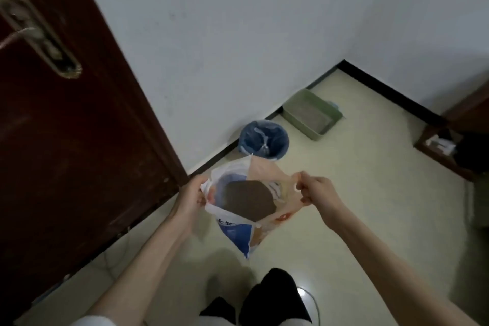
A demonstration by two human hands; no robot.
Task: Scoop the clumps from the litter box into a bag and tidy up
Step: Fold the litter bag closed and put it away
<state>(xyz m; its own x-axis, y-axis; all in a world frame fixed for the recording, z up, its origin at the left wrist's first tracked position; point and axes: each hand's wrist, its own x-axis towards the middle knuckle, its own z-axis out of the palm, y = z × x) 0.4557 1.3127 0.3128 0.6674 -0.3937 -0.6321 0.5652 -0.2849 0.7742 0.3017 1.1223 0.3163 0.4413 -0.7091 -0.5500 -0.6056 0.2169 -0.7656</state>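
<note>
1. Bag [239, 227] held open in mid-air above the floor [357, 206], mouth up, blue and white on the left side, orange and cream on the right.
2. Left hand [191, 197] gripping the left edge of the mouth, fingers curled round the plastic.
3. Right hand [316, 189] pinching the right edge, fingers and thumb curled on a fold of it, pulling the mouth wide.
4. Inside the bag: a dark grey-brown mass of litter [250, 200], filling the bottom of the opening.
5. Beyond the bag, by the wall [211, 47]: a round bin [263, 139] with a blue liner, a knotted pale bag lying inside.
6. Further right along the same wall, near the corner: green litter box [312, 113], rectangular, grey litter in it; something small and blue just behind its far corner, too small to tell.
7. Bag near the bin, well apart from the litter box.
8. Dark brown door [66, 153] on the left, metal handle [29, 32] at upper left.
9. Dark wooden furniture [449, 145] at the right edge, contents unclear.
10. Black skirting [383, 87] along both walls.
11. Bottom edge: dark-clad legs [272, 296] and a strip of white cloth.
</note>
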